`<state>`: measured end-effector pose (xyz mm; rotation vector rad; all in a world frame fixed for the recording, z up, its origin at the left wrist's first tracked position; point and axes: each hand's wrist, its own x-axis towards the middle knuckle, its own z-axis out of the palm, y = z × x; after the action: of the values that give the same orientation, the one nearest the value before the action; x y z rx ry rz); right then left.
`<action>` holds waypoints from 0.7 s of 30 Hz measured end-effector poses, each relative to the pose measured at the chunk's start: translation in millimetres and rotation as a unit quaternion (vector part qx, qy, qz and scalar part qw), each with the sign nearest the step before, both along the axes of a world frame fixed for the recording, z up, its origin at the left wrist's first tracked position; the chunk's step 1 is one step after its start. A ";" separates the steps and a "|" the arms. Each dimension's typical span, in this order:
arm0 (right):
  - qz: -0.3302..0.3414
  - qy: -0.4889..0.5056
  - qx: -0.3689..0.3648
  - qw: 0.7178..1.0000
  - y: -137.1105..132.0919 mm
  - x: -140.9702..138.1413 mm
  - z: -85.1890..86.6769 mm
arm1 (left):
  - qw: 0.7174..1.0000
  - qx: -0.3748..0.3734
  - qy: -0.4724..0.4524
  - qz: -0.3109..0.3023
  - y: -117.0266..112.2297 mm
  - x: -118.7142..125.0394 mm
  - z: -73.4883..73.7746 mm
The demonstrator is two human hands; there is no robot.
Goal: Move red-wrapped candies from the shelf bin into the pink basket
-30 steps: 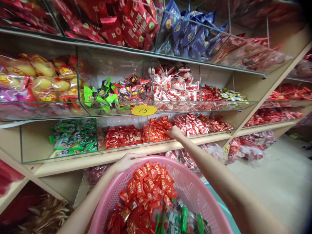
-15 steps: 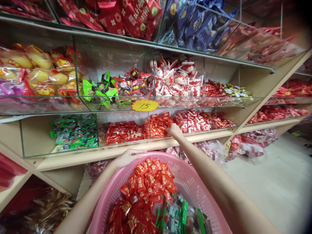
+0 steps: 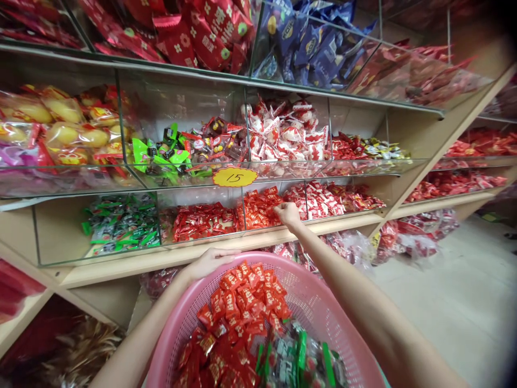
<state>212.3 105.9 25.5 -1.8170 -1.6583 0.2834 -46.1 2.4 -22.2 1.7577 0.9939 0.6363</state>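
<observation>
A pink perforated plastic basket (image 3: 319,302) stands close in front of me, tilted toward me. Inside it lie orange-red wrapped candies (image 3: 246,293), darker red packets (image 3: 224,361) and green-and-clear packets (image 3: 297,355). My left hand (image 3: 212,262) grips the far left rim beside the shelf edge, its thumb hidden. Reaching over the glass front of the lowest shelf, my right hand (image 3: 288,214) has its fingers curled closed among the orange-red candies in the bin (image 3: 258,207). How many candies are in that grip is hidden.
Glass-divided bins hold green packets (image 3: 123,221), dark red candies (image 3: 204,220) and red-and-white candies (image 3: 323,198). A yellow tag (image 3: 234,177) marked 15 hangs above. The wooden shelf edge (image 3: 133,268) runs before the basket. Bagged goods (image 3: 347,245) lie underneath at right.
The view has shifted slightly, so the shelves sit a little further left. My right hand stays at the orange-red candies with its fingers curled; my left hand stays on the basket rim.
</observation>
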 end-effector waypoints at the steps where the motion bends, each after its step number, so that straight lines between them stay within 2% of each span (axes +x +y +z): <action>1: 0.011 0.000 0.021 1.000 -4.8 3.6 3.9 | 1.000 0.000 0.001 -0.001 0.8 -0.3 -1.0; 4: 0.053 -0.022 0.130 0.990 -25.0 15.4 17.3 | 1.000 0.002 0.013 0.004 2.0 -0.3 -1.9; 7: 0.108 -0.058 0.271 0.955 -51.8 22.6 25.5 | 0.999 0.012 0.028 0.012 1.3 0.9 0.2; 9: 0.149 -0.061 0.306 0.938 -70.8 22.0 25.1 | 0.999 0.016 0.032 0.012 0.4 1.8 1.5; 12: 0.210 -0.024 0.280 0.936 -95.2 14.6 15.6 | 1.000 0.010 0.025 0.007 -0.3 2.5 1.1; 15: 0.267 0.048 0.210 0.939 -109.4 6.2 -1.3 | 1.000 -0.001 0.008 0.000 -1.1 2.3 0.0; 21: 0.387 0.118 0.049 0.913 -109.8 3.9 -30.6 | 1.000 -0.007 0.000 0.006 -6.0 2.9 5.4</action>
<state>216.2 -4.0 -5.2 -0.9235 -2.0909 0.7101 -43.2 -3.6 -16.8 1.7405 1.0066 0.6355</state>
